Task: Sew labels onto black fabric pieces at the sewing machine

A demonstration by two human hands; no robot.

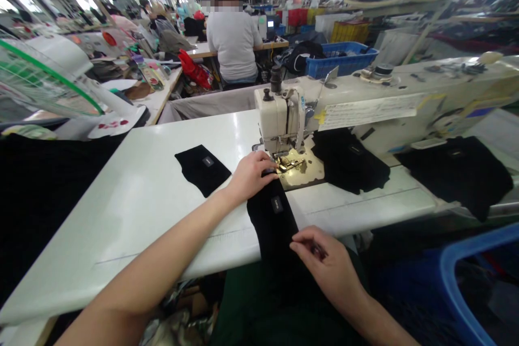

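- My left hand [252, 174] lies flat, fingers together, pressing the far end of the black fabric strip [272, 221] against the presser foot [288, 162] of the sewing machine [284, 119].
- My right hand [324, 265], at 5 o'clock from the left, pinches the strip's near edge at the table [133, 194] rim.
- At 9 o'clock from my left hand lies another black piece [201, 168].
- At 3 o'clock is a black pile [351, 159].

Left hand [252, 174] pressing black fabric strip [272, 216] near sewing machine [284, 119], right hand [326, 262] apparently pinching its lower edge
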